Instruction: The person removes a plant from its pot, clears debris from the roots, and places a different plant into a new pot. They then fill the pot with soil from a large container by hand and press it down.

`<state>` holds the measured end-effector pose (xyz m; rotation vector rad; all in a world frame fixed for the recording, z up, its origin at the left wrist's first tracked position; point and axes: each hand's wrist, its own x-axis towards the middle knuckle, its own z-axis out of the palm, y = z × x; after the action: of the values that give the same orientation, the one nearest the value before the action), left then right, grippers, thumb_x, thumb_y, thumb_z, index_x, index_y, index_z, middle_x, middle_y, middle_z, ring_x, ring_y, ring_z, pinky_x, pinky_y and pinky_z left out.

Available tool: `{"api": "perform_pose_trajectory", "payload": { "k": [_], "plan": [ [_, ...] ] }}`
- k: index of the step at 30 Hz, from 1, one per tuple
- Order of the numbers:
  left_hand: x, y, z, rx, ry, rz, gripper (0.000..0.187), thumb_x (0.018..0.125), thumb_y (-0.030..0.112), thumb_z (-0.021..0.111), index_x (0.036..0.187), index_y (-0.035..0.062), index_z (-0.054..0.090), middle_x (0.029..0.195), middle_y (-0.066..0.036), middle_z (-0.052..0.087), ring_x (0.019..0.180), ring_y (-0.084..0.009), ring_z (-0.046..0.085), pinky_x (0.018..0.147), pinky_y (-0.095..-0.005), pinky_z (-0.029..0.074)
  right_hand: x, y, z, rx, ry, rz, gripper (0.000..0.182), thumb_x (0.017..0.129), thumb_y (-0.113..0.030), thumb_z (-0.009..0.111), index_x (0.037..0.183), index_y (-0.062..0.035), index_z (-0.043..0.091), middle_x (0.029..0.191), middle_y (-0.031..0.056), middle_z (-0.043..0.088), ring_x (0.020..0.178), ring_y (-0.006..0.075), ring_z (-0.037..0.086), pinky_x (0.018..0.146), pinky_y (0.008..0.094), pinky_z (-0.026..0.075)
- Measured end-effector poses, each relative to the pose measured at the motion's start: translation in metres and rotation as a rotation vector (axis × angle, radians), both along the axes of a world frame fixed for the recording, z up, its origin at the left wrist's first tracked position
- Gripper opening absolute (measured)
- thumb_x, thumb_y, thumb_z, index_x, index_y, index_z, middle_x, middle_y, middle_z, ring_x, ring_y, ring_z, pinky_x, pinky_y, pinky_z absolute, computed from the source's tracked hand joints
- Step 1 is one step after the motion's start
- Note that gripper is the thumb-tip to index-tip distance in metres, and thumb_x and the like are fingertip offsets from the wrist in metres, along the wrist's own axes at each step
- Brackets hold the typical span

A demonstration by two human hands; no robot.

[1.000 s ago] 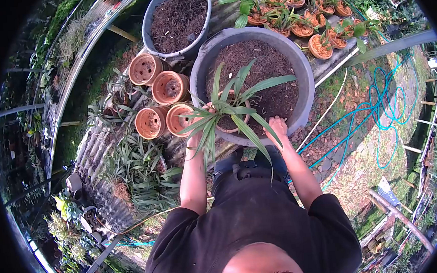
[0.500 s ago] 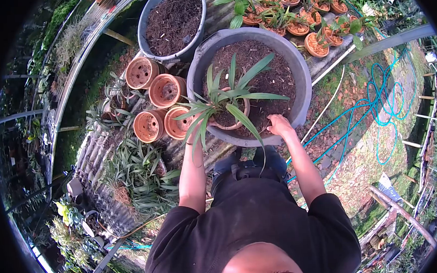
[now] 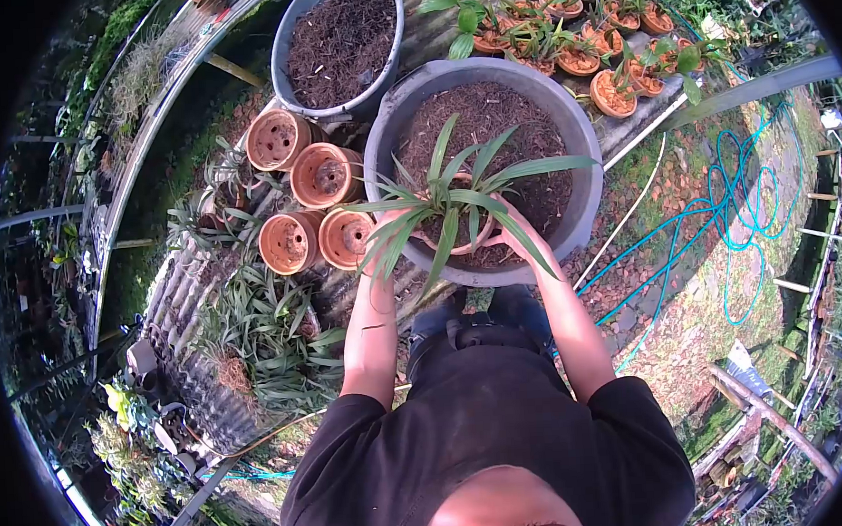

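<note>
A leafy plant (image 3: 448, 201) with long strap-shaped leaves stands upright in a clay pot (image 3: 460, 249), inside a large grey tub (image 3: 583, 173) of dark soil. My left hand (image 3: 396, 219) grips the pot's left side, its fingers largely covered by leaves. On the opposite side, my right hand (image 3: 512, 230) holds the rim, with some leaves lying across the wrist. Dark soil (image 3: 532, 114) fills the tub behind and to the right of the pot.
Several empty clay pots (image 3: 323, 175) stand left of the tub. A second tub of soil (image 3: 343, 48) is behind them. Potted plants (image 3: 612, 93) crowd the back right. Loose leafy plants (image 3: 273, 342) lie at left; a blue hose (image 3: 723, 214) coils on the right.
My right hand has moved from the soil near the tub's front edge up to the pot's right side. The plant has turned, and its leaves point differently.
</note>
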<state>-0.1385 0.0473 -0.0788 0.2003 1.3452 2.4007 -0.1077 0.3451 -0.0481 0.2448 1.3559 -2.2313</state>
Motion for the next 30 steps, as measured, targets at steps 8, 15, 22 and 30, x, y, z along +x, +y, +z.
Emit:
{"api": "perform_pose_trajectory", "payload": {
  "k": [8, 15, 22, 30],
  "plan": [
    [-0.016, 0.020, 0.016, -0.297, -0.377, 0.114, 0.049, 0.103, 0.019, 0.043, 0.150, 0.0041, 0.043, 0.143, -0.014, 0.052, 0.124, -0.0259, 0.056, 0.105, -0.0401, 0.045, -0.005, -0.033, -0.018, 0.065, -0.117, -0.205, 0.077, 0.099, -0.047, 0.059, 0.158, -0.0174, 0.019, 0.163, 0.0199, 0.016, 0.149, 0.0386, 0.022, 0.089, 0.0592, 0.059],
    [0.028, 0.059, -0.017, -0.375, -0.288, 0.488, 0.067, 0.100, 0.016, 0.053, 0.157, 0.0013, 0.024, 0.153, -0.018, 0.042, 0.137, -0.0249, 0.044, 0.114, -0.0348, 0.035, 0.001, -0.067, -0.019, 0.085, 0.018, -0.305, 0.075, 0.100, -0.036, 0.061, 0.157, -0.0212, 0.016, 0.155, 0.0167, 0.031, 0.139, 0.0357, 0.042, 0.087, 0.0556, 0.060],
    [0.043, 0.078, 0.018, -0.171, -0.574, 0.434, 0.034, 0.105, 0.025, 0.054, 0.130, 0.0039, 0.047, 0.108, -0.014, 0.069, 0.084, -0.0272, 0.072, 0.070, -0.0401, 0.065, -0.008, -0.065, -0.016, 0.286, -0.094, -0.203, 0.064, 0.099, -0.036, 0.061, 0.150, -0.0170, 0.028, 0.138, 0.0095, 0.047, 0.114, 0.0266, 0.062, 0.078, 0.0503, 0.061],
    [0.033, 0.043, 0.001, -0.221, -0.423, 0.273, 0.031, 0.105, 0.012, 0.048, 0.134, -0.0002, 0.050, 0.102, -0.009, 0.065, 0.081, -0.0205, 0.072, 0.069, -0.0313, 0.065, -0.002, -0.035, -0.019, 0.970, 0.534, -0.214, 0.036, 0.090, -0.020, 0.074, 0.121, -0.0062, 0.063, 0.104, 0.0165, 0.071, 0.095, 0.0309, 0.071, 0.077, 0.0417, 0.056]
  ]
}}
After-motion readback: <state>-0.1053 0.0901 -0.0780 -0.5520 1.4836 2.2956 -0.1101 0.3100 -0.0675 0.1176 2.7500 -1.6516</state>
